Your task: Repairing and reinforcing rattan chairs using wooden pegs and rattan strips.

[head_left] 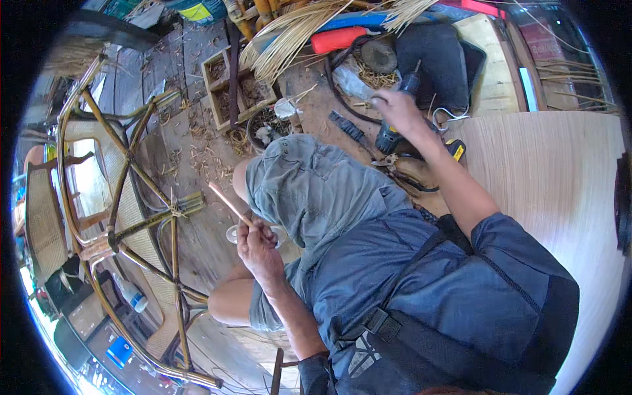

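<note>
My left hand (260,251) is closed round the lower end of a short, light brown wooden stick (228,201), which slants up and left beside my knee. Partly behind that hand shows a white ring-shaped roll (232,234). My right hand (398,110) is over the power tools, its fingers curled; whatever they grip is hard to make out. Beneath it, a drill chuck with a bit (411,79) points away from me. Nearby lies a dark power tool (388,138) with a yellow-marked battery (455,150). Pliers (385,161) are close to it.
On the left stands a bound rattan frame (176,276). A divided wooden box (260,107) and a round container of scraps (263,128) sit ahead. Beyond them are rattan strips (289,43) and a red-handled tool (339,39). A wooden board (546,171) extends on the right.
</note>
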Demonstrator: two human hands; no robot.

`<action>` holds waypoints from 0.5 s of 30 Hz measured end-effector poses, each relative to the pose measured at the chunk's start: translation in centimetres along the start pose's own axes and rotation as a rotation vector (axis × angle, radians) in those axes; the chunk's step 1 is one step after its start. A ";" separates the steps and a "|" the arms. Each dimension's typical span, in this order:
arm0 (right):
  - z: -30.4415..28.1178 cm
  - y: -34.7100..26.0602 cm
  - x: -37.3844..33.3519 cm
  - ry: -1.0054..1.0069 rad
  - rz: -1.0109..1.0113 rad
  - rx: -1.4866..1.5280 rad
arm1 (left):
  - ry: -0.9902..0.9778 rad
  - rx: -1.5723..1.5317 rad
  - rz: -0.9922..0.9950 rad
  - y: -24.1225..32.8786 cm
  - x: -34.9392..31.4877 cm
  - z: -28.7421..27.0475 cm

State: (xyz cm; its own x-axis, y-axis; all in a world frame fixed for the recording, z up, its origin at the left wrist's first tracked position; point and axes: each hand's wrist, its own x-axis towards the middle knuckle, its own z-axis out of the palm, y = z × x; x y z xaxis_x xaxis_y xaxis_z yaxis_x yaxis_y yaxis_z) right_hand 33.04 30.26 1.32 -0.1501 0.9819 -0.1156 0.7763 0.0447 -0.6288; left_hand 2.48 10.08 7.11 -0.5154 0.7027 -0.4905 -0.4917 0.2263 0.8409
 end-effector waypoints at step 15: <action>3.9 -7.7 -0.4 -0.089 -0.004 0.099 | -0.026 -0.167 -0.179 0.6 -2.7 -5.1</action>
State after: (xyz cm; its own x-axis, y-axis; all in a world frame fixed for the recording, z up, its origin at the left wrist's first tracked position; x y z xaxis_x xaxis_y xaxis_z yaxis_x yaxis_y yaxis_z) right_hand 24.74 28.78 3.17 -0.2101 0.9613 -0.1782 0.7120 0.0256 -0.7017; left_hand -0.08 4.89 7.75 -0.3927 0.6792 -0.6201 -0.6837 0.2353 0.6908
